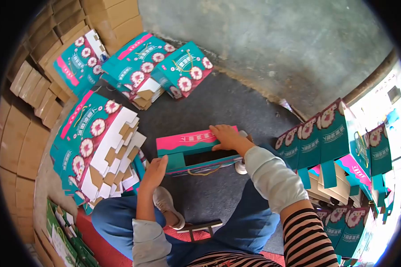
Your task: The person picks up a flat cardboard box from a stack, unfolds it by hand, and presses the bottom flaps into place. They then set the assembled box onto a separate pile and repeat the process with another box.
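A teal and pink cardboard gift box (170, 163) lies in front of me, between my legs. It has a dark slot in its upper side and a thin rope handle along the near edge. My left hand (154, 172) rests against the box's left end, fingers stretched out and lying flat. Over the pink panel at the right end, my right hand (229, 138) has its fingers curled, with the thumb at the edge of the slot. The far side of the box and its underside are hidden.
Flattened or part-folded printed boxes (89, 133) lie piled on the left, with more boxes (142, 58) behind. Formed boxes (332, 129) are stacked on the right. Brown cartons (20, 147) line the left wall. Green packaging (60, 231) lies lower left, near a red surface (96, 233).
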A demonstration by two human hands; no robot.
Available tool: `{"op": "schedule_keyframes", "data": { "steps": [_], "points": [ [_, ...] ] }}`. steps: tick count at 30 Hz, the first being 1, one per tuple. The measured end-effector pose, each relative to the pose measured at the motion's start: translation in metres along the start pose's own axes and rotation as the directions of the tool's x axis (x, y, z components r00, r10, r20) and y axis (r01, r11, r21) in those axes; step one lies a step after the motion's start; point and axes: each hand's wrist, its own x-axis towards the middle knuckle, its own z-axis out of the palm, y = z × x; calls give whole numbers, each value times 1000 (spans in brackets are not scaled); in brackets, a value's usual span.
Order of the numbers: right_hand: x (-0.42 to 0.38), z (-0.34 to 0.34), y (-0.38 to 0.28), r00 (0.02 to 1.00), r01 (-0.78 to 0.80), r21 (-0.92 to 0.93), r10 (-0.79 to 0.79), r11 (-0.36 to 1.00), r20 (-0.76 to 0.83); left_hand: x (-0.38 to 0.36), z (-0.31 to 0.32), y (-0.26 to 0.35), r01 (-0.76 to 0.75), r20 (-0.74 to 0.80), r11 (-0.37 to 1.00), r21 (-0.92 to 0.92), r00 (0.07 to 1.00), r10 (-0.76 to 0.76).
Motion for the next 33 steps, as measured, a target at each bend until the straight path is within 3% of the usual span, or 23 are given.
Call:
{"op": "schedule_keyframes", "data": {
  "steps": [2,5,7,9,10,12,15,18,22,24,25,27,30,32,33],
  "points": [
    [-15,-9,11,998,53,-9,-53,999,19,-4,13,-3,9,-1,998,-60,1000,-9],
    [-23,-44,31,995,-52,-47,56,998,88,-1,19,-12,9,5,1000,-30,1000,-8],
    [-41,-77,46,963,-259,-9,259,966,75,-1,18,-11,0,10,1000,-26,1000,0],
    [-55,-90,74,875,-397,-106,411,912,255,-3,18,-7,-32,23,999,-32,999,32],
    [-66,-90,80,837,-480,178,388,859,386,-4,18,-8,-36,17,999,-32,999,36],
    [-87,-85,86,778,-611,624,222,486,588,-4,19,-8,-49,8,998,-29,999,49],
    [-86,-51,69,797,-534,585,132,610,590,-1,23,-12,-1,1,998,-56,1000,1],
    [-80,-33,56,904,-261,294,126,919,408,-4,19,-7,24,47,996,-88,999,-20],
    [-68,-30,47,825,-363,72,285,929,489,-13,13,9,235,27,897,-375,970,-243],
    [-68,-33,41,797,-389,-95,387,916,463,-13,18,-4,47,-3,953,-300,999,-50],
    [-71,-27,46,810,-426,-77,418,901,410,-14,21,-10,-50,-13,964,-263,999,48],
    [-78,-20,51,823,-496,-31,482,868,300,-19,30,-14,-80,-95,971,-225,994,60],
    [-78,-37,44,633,-693,92,543,715,552,-11,42,-15,-136,-246,971,-196,965,86],
    [-81,-7,71,631,-747,367,418,554,653,-7,50,-20,-167,-337,977,-133,935,114],
    [-85,19,94,694,-717,582,317,384,646,-5,53,-23,-179,-374,981,-75,917,138]
  ]
}}
